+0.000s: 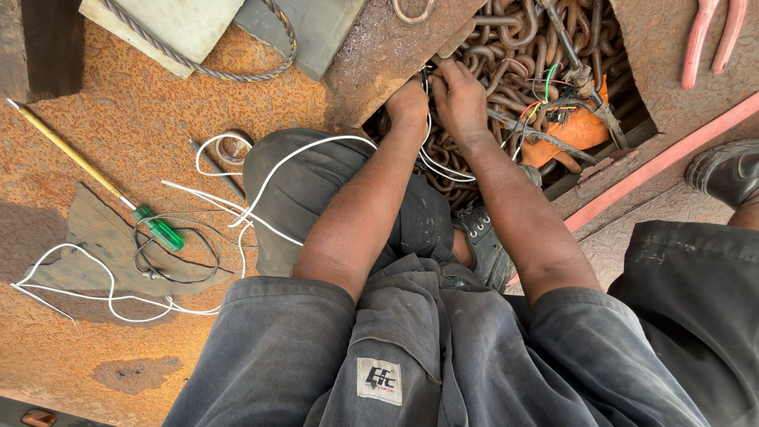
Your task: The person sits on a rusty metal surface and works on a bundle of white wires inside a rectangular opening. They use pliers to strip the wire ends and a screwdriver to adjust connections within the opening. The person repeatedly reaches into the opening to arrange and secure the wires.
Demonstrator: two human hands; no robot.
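hands: two, the left hand (409,103) and right hand (461,96), upper middle of the frame
screwdrivers: one, green handle (158,228), left
pliers: one pair, pink grips (714,30), upper right corner
tape rolls: one (234,149), left of centre
grey blocks: two (170,24), top left
shoes: two (484,245), centre and right edge

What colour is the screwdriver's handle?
The screwdriver handle is clear green, seen in the head view, lying on the rusty floor.
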